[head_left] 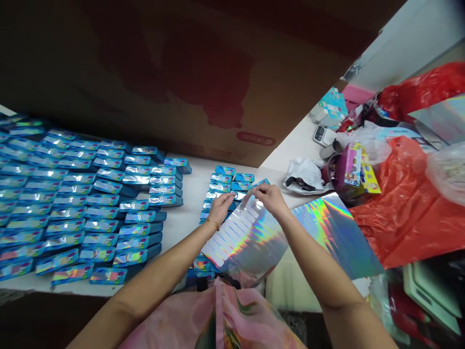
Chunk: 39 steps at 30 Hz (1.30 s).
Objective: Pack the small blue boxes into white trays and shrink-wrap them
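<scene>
In front of me lies a shiny holographic sticker sheet (267,242), with a column of bare white strips along its left side. My right hand (271,198) is closed in a pinch at the sheet's far end, on what looks like a small translucent sticker (247,198). My left hand (221,209), a thin bracelet at its wrist, is at the sheet's upper left edge with thumb and fingers drawn together; what is between them is too small to make out. Just beyond both hands stand small blue boxes (220,186), partly hidden by the left hand and the sheet.
Many blue boxes (72,201) stand in rows across the table's left side. A large cardboard carton (163,72) rises behind. To the right lie another holographic sheet (337,237), a crumpled white bag (303,174), a cup with small packets (334,172) and red plastic bags (395,213).
</scene>
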Each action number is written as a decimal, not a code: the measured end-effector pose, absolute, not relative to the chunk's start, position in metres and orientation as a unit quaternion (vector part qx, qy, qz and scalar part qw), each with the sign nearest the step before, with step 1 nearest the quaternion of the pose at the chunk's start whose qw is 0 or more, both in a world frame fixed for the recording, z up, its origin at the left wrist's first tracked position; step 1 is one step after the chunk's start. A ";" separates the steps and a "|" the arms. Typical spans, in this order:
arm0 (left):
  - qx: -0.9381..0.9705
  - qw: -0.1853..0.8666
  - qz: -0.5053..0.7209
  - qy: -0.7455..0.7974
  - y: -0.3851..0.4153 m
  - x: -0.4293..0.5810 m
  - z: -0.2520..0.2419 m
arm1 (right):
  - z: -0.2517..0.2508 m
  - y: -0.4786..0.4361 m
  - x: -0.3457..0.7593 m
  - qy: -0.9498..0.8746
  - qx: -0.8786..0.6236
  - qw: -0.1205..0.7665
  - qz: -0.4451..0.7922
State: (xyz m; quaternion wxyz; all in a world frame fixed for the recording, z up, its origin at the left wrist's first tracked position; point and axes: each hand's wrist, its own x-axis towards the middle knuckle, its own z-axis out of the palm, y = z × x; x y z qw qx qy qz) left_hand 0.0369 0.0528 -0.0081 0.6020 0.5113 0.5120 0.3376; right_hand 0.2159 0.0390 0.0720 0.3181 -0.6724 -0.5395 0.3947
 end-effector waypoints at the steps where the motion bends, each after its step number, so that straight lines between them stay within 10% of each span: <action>1: 0.462 0.639 0.346 0.508 0.054 0.034 -0.005 | 0.066 0.045 0.211 -0.484 -0.678 0.353 0.427; 13: 0.392 0.640 0.375 0.544 0.130 -0.010 -0.011 | -0.007 0.098 0.130 -0.276 -0.688 0.541 0.398; 25: 0.499 0.547 0.340 0.581 0.212 -0.013 -0.041 | -0.029 0.130 0.097 -0.371 -0.868 0.299 0.139; 39: 0.510 0.593 0.305 0.543 0.225 -0.013 -0.055 | -0.039 0.134 0.098 -0.375 -0.838 0.378 0.121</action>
